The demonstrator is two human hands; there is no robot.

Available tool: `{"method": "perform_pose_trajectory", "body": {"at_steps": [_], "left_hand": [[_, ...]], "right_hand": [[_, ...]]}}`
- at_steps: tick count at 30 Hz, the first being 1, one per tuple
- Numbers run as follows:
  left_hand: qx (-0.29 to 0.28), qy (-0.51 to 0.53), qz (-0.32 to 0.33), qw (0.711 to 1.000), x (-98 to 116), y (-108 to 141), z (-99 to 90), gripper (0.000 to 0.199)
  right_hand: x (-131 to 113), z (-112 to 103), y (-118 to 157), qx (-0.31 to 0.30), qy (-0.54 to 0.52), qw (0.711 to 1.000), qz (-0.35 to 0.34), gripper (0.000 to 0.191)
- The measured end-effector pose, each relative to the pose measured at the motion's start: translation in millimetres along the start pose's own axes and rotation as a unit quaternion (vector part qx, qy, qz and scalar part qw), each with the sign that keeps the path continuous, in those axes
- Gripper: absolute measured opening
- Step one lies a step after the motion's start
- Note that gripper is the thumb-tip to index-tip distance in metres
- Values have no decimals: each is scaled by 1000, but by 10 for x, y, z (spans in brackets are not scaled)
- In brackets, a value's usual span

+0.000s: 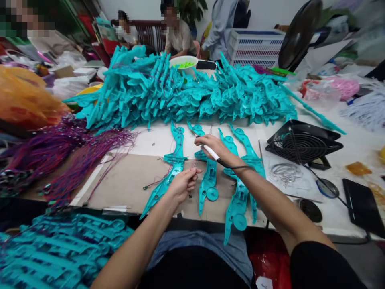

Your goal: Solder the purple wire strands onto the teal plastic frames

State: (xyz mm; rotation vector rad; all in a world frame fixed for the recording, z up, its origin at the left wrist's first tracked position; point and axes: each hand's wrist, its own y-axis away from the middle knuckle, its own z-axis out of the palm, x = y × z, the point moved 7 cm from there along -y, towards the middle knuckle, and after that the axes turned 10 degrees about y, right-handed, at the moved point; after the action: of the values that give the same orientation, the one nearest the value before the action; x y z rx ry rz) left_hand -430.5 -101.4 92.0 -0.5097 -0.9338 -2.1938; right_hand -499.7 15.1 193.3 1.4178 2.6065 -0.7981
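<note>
My right hand (217, 147) is closed around a soldering iron (211, 153) with a white handle and a black cable, held over a turquoise plastic part (208, 176). Its tip is hard to make out. My left hand (184, 183) is pinched shut, with faint thin reddish wires (195, 163) at its fingertips. Close beside it, partly under the wrist, lies another turquoise part (178, 149) with wires along it. More turquoise parts (239, 192) lie to the right, below my right forearm; some overlap.
A large heap of turquoise parts (180, 92) spans the table's back. Purple-red wire bundles (72, 160) lie left; more parts (60, 249) are stacked at lower left. A black fan (297, 144), a solder coil (284, 172) and a black phone-like slab (363, 204) stand right. Other people are behind.
</note>
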Motion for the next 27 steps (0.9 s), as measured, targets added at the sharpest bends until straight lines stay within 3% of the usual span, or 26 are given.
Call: {"method": "perform_pose_trajectory", "body": {"at_steps": [5, 8, 11, 17, 22, 27], "left_hand": [[-13, 6, 2, 1000, -67, -16, -87, 37], [-29, -22, 1, 999, -82, 32, -62, 39], [-44, -62, -3, 997, -85, 70, -20, 41], [-32, -121, 1, 992, -61, 78, -32, 43], [15, -175, 105, 979, 72, 18, -63, 46], [5, -236, 149, 960, 96, -156, -69, 27]], "right_hand": [[-82, -54, 752, 96, -117, 972, 181, 20], [-125, 3, 884, 110, -219, 939, 242, 24], [-109, 106, 791, 123, -276, 919, 252, 31], [-127, 166, 713, 127, -242, 932, 237, 30], [-204, 124, 893, 110, -188, 943, 253, 29], [-265, 184, 964, 86, -138, 951, 263, 29]]}}
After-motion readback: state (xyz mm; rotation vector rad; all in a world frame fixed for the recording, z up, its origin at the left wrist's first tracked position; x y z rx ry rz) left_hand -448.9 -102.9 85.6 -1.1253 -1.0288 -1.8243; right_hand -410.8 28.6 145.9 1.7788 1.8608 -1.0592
